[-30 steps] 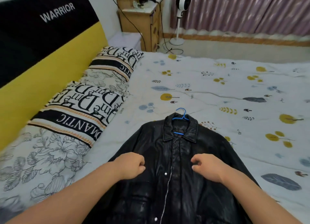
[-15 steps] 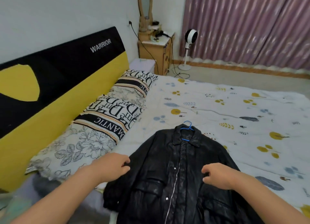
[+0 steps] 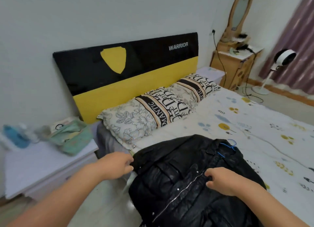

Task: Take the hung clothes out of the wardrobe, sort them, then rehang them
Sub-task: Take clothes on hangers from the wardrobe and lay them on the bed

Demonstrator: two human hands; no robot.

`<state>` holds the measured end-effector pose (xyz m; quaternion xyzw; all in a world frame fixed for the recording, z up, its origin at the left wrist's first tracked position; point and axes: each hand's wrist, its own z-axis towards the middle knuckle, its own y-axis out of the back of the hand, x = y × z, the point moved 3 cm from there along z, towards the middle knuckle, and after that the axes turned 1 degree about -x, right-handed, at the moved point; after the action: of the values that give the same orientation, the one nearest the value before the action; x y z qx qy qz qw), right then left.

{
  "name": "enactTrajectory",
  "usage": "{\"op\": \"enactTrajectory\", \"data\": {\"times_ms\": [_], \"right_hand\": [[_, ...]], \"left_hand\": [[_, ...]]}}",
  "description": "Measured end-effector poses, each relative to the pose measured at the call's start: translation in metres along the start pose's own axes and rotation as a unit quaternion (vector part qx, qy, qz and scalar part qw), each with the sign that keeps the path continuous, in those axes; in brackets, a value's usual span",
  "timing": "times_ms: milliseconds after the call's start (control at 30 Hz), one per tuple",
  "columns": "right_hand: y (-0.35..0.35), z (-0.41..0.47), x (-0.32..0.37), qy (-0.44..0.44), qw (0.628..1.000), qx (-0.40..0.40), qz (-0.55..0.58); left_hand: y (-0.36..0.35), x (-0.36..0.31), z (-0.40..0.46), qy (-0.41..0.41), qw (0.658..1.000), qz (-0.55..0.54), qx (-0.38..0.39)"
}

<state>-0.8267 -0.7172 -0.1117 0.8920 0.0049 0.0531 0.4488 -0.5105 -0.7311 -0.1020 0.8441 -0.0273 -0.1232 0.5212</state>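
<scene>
Bedroom, near edge of the floral-print bed (image 3: 254,118): your left hand (image 3: 117,164) pinches the black jacket (image 3: 183,179) at its side, your right hand (image 3: 220,179) grips its front. Beyond, a blue hanger (image 3: 228,147) sits in the collar; 2 pillows (image 3: 153,111) line the headboard (image 3: 136,63).

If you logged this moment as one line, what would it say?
step: sorting | black jacket on bed, blue hanger inside | left hand at its edge | right hand on front

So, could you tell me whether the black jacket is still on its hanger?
Yes: the blue hanger shows inside the black jacket collar.
</scene>
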Motion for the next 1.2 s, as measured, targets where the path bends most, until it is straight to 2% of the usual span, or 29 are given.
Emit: {"op": "enactTrajectory", "data": {"times_ms": [133, 233, 533, 867, 1067, 1200], "right_hand": [[0.000, -0.002, 0.041, 0.070, 0.996, -0.004, -0.046], [0.000, -0.002, 0.084, 0.119, 0.990, -0.010, -0.076], [-0.015, -0.029, 0.287, 0.284, 0.938, -0.019, -0.198], [-0.095, -0.089, 0.500, 0.418, 0.875, 0.032, -0.244], [-0.126, -0.119, 0.594, 0.475, 0.829, 0.060, -0.288], [-0.137, -0.129, 0.660, 0.517, 0.789, 0.062, -0.328]], "left_hand": [[-0.025, 0.021, -0.060, 0.066, 0.997, -0.045, 0.020], [-0.036, 0.050, -0.100, 0.120, 0.990, -0.069, 0.006], [-0.076, 0.154, -0.245, 0.266, 0.955, -0.133, -0.022], [-0.130, 0.282, -0.432, 0.414, 0.875, -0.240, -0.071], [-0.157, 0.318, -0.510, 0.474, 0.839, -0.254, -0.083], [-0.170, 0.334, -0.549, 0.526, 0.795, -0.287, -0.096]]}}
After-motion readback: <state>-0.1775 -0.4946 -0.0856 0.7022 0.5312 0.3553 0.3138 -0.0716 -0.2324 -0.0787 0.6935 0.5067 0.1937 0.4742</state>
